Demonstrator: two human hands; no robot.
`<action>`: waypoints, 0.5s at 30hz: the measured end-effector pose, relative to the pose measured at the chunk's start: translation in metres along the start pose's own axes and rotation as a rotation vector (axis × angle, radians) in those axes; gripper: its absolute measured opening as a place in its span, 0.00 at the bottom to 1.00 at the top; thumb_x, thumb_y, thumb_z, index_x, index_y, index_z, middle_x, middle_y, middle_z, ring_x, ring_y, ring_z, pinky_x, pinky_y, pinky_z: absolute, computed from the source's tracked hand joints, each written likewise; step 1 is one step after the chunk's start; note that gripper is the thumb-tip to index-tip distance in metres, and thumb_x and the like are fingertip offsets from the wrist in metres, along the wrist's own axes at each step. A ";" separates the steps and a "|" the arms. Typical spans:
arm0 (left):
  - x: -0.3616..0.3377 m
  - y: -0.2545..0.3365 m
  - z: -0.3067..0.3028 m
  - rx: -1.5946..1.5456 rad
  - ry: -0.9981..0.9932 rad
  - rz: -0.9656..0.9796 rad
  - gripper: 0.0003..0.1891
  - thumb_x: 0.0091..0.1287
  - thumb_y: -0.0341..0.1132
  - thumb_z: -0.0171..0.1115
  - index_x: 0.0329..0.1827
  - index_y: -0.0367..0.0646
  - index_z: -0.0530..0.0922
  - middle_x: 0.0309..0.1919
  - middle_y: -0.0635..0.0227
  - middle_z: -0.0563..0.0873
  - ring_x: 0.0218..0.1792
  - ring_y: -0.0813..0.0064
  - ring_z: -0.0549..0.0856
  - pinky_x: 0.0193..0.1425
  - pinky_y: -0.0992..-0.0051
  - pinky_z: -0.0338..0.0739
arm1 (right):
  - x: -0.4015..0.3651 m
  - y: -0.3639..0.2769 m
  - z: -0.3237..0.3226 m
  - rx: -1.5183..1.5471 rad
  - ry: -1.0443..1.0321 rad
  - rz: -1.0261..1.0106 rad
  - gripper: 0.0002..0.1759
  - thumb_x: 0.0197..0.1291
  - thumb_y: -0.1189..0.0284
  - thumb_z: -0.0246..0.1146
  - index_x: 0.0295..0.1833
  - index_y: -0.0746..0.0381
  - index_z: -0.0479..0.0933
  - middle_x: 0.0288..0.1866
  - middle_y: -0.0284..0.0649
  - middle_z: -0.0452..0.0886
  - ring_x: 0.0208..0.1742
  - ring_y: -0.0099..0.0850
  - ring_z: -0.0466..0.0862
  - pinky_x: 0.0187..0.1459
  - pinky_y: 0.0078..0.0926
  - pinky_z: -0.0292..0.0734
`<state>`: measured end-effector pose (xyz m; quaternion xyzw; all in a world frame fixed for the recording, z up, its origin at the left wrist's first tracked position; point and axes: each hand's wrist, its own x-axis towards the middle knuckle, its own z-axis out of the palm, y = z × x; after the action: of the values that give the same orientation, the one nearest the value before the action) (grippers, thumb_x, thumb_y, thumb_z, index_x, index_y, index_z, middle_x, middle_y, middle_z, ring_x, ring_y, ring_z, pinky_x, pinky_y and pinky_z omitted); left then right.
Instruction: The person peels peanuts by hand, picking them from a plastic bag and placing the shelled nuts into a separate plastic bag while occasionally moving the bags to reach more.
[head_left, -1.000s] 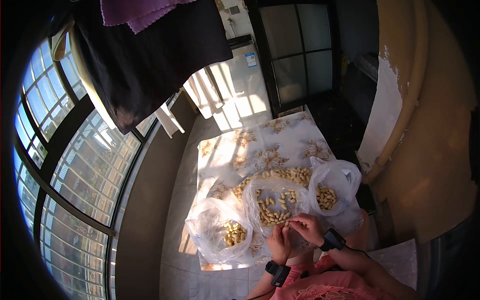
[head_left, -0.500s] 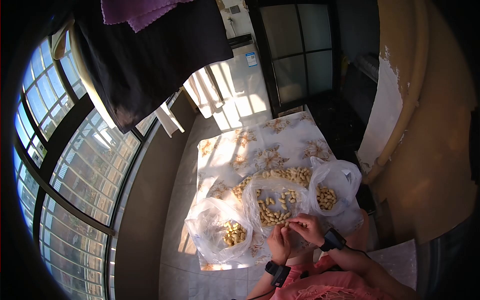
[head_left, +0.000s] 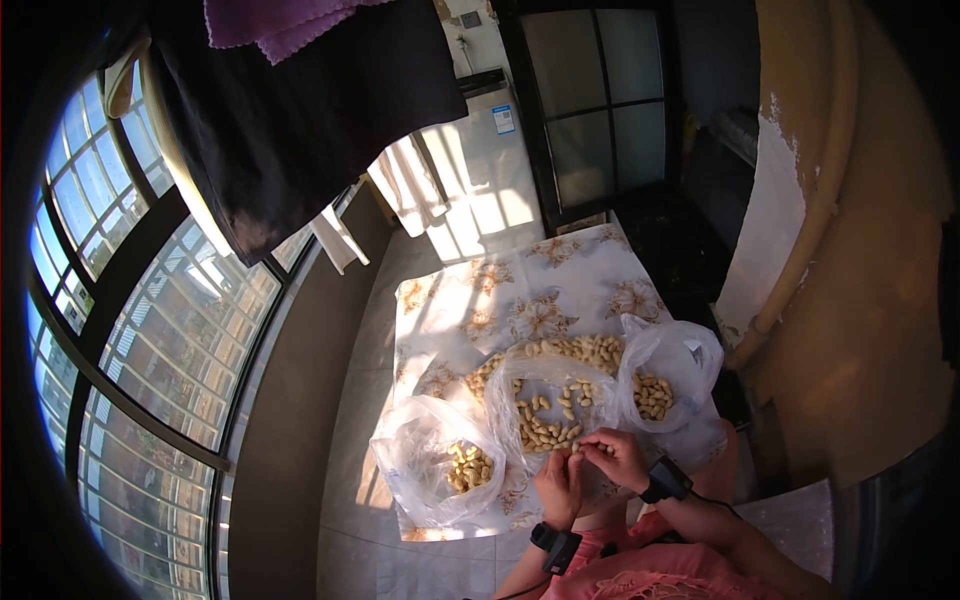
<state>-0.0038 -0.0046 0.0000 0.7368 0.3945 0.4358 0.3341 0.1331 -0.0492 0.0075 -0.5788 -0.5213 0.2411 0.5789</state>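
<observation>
Afternoon sun falls through a curved, grid-paned window [head_left: 150, 340] at far left, where a black garment [head_left: 300, 120] and a purple cloth [head_left: 270, 25] hang overhead, onto a bench covered in a white floral-print cloth [head_left: 520, 290]. At the bench's near left corner sits a crumpled clear plastic bag [head_left: 415, 450] holding a small cluster of pale yellow kernels [head_left: 468, 466]. Just to its right a second clear plastic bag [head_left: 530, 385] lies open with tan peanuts [head_left: 545, 432] scattered inside. At this bag's near edge the person's left hand [head_left: 558, 486], with a black wrist device [head_left: 555, 545], has its fingers curled nearly closed, the tips pinching a single pale peanut [head_left: 577, 455]. The right hand [head_left: 618, 460], touching the left and wearing a matching black band [head_left: 665, 480], is likewise curled tight, its fingertips on the same peanut; which hand bears the hold is too small to tell. Beyond the hands a loose heap of unshelled peanuts [head_left: 585, 350] lies on the cloth. At the near right, a third clear plastic bag [head_left: 680, 350] holds more peanuts [head_left: 652, 395], beside a peeling white wall [head_left: 770, 230].
</observation>
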 end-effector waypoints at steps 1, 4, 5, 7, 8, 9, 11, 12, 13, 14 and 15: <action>0.000 0.000 0.000 -0.006 -0.001 0.003 0.08 0.71 0.36 0.66 0.39 0.40 0.79 0.29 0.55 0.84 0.28 0.52 0.83 0.32 0.61 0.76 | 0.000 0.000 0.000 0.000 0.000 0.000 0.07 0.64 0.76 0.67 0.47 0.65 0.85 0.37 0.38 0.86 0.34 0.23 0.84 0.37 0.21 0.78; 0.000 -0.001 0.001 0.005 0.003 0.010 0.09 0.70 0.36 0.66 0.39 0.40 0.79 0.29 0.56 0.84 0.28 0.52 0.83 0.32 0.61 0.76 | 0.000 0.000 0.000 0.015 -0.008 0.014 0.08 0.65 0.76 0.67 0.47 0.65 0.85 0.38 0.38 0.87 0.36 0.24 0.85 0.38 0.22 0.78; 0.000 -0.002 0.001 0.005 0.003 0.010 0.09 0.70 0.36 0.66 0.39 0.40 0.79 0.29 0.56 0.84 0.28 0.52 0.83 0.32 0.61 0.76 | 0.000 0.001 0.000 0.019 -0.006 0.009 0.08 0.65 0.76 0.67 0.47 0.65 0.85 0.38 0.38 0.87 0.36 0.23 0.85 0.38 0.22 0.78; 0.000 -0.003 0.001 -0.016 0.004 0.024 0.09 0.70 0.36 0.67 0.39 0.40 0.79 0.29 0.56 0.84 0.28 0.53 0.84 0.32 0.62 0.76 | 0.000 0.001 0.000 0.022 -0.004 0.004 0.08 0.65 0.76 0.67 0.47 0.65 0.85 0.38 0.38 0.87 0.36 0.23 0.85 0.38 0.22 0.78; 0.000 -0.002 0.001 -0.016 0.004 0.024 0.09 0.70 0.36 0.67 0.39 0.40 0.79 0.29 0.56 0.84 0.28 0.53 0.84 0.32 0.62 0.76 | 0.000 0.001 -0.001 0.020 -0.008 0.004 0.08 0.65 0.76 0.67 0.47 0.65 0.85 0.38 0.38 0.87 0.37 0.23 0.85 0.39 0.22 0.78; 0.000 -0.002 0.001 -0.013 0.001 0.023 0.09 0.70 0.36 0.67 0.39 0.40 0.79 0.29 0.57 0.84 0.28 0.53 0.84 0.32 0.62 0.76 | 0.000 0.000 -0.001 0.018 -0.011 0.004 0.07 0.65 0.76 0.67 0.47 0.66 0.85 0.38 0.38 0.87 0.37 0.23 0.85 0.39 0.22 0.78; 0.000 -0.001 0.000 -0.009 -0.002 0.021 0.09 0.69 0.36 0.68 0.39 0.40 0.79 0.29 0.57 0.85 0.28 0.54 0.84 0.32 0.62 0.76 | 0.000 0.001 0.000 0.033 -0.007 0.016 0.07 0.65 0.76 0.67 0.47 0.66 0.85 0.38 0.38 0.87 0.37 0.23 0.85 0.39 0.21 0.78; 0.000 -0.002 0.001 -0.010 -0.005 0.020 0.09 0.69 0.37 0.68 0.39 0.40 0.80 0.29 0.57 0.85 0.27 0.54 0.84 0.32 0.63 0.76 | -0.001 0.002 0.000 0.048 -0.003 0.029 0.07 0.66 0.76 0.67 0.47 0.66 0.85 0.38 0.38 0.87 0.38 0.23 0.85 0.39 0.21 0.78; 0.000 -0.002 0.001 -0.011 -0.008 0.018 0.09 0.69 0.37 0.69 0.39 0.41 0.80 0.29 0.58 0.85 0.27 0.55 0.84 0.32 0.63 0.76 | -0.001 0.002 0.001 0.048 -0.003 0.029 0.07 0.66 0.76 0.67 0.47 0.66 0.85 0.38 0.38 0.87 0.38 0.23 0.85 0.39 0.21 0.78; 0.000 -0.002 0.001 -0.010 -0.008 0.018 0.09 0.69 0.37 0.69 0.39 0.41 0.80 0.29 0.58 0.85 0.27 0.55 0.84 0.32 0.63 0.76 | -0.001 0.001 0.001 0.056 0.002 0.031 0.08 0.66 0.75 0.67 0.47 0.66 0.85 0.38 0.38 0.87 0.38 0.22 0.85 0.39 0.21 0.78; 0.000 -0.001 0.001 -0.016 -0.009 0.017 0.09 0.69 0.37 0.69 0.39 0.41 0.80 0.29 0.58 0.85 0.27 0.56 0.84 0.31 0.63 0.76 | -0.001 0.001 0.001 0.064 0.007 0.034 0.08 0.66 0.75 0.67 0.48 0.66 0.85 0.38 0.37 0.87 0.38 0.22 0.85 0.39 0.20 0.78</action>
<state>-0.0036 -0.0037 -0.0013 0.7393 0.3831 0.4387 0.3380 0.1322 -0.0490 0.0063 -0.5696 -0.5013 0.2655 0.5948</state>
